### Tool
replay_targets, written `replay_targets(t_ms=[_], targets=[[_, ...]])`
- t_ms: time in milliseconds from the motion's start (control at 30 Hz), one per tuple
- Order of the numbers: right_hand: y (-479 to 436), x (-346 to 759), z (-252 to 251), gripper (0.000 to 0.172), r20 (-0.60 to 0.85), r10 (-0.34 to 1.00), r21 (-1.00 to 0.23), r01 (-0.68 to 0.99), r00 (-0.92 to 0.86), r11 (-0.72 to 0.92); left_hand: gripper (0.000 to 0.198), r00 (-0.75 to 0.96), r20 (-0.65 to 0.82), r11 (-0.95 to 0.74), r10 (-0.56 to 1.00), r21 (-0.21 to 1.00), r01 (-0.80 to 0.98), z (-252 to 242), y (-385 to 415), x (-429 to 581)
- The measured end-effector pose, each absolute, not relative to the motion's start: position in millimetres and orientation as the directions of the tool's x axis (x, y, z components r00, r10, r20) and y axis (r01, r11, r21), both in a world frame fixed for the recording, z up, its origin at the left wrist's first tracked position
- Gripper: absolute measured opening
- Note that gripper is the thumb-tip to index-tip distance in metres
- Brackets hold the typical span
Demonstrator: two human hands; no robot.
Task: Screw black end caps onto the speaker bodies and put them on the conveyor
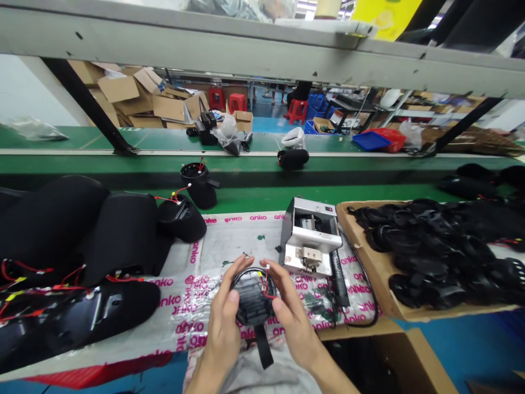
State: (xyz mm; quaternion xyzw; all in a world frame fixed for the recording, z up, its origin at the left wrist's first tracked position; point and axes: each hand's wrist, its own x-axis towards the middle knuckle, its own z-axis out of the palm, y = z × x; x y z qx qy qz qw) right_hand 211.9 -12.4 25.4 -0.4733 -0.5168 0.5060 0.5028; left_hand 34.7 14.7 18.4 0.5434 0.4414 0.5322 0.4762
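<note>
Held between my two hands near the table's front edge is a round black housing (251, 301), its open end facing up. Thin red wires with small white and yellow connectors stick out of it, and a black strap (263, 346) hangs from its near side. My left hand (225, 306) wraps its left side, the thumb on the rim. Around the right side curls my right hand (292, 309), its thumb beside the red wires. A silver tabletop machine (310, 241) with a black handle stands just beyond my right hand.
Several black fabric-covered cylinders (123, 235) with red wires lie at the left. A cardboard tray (389, 306) of black plastic parts sits at the right. Printed plastic sheeting (233, 235) covers the table. Beyond is a green conveyor (246, 180), under an overhead shelf (229, 46).
</note>
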Motion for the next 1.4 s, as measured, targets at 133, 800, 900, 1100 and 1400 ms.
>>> replay_targets(t_ms=[133,800,900,1100,1400], targets=[[-18.8,199.6,16.1,0.068,0.089,0.996,-0.990,-0.110,0.028,0.091,0.030,-0.176,0.182,-0.186,0.967,0.983,-0.008,13.6,-1.0,39.9],[-35.2,175.1,26.4,0.042,0.116,0.949,-0.993,0.017,0.293,0.116,0.031,-0.281,0.024,-0.088,0.959,0.972,-0.219,21.1,-0.9,53.7],[-31.1,174.9,30.6,0.036,0.070,0.948,-0.995,-0.043,0.311,0.088,0.028,-0.226,0.044,-0.095,0.973,0.971,-0.222,20.2,5.0,53.6],[-27.7,168.6,32.9,0.037,0.063,0.945,-0.990,-0.100,0.322,0.101,0.032,-0.264,0.032,-0.115,0.964,0.946,-0.304,16.5,5.7,57.3],[-24.2,173.4,32.3,0.041,-0.027,0.965,-0.979,-0.203,0.262,0.027,0.043,0.443,-0.145,0.200,0.885,0.977,-0.080,56.5,71.9,9.8]])
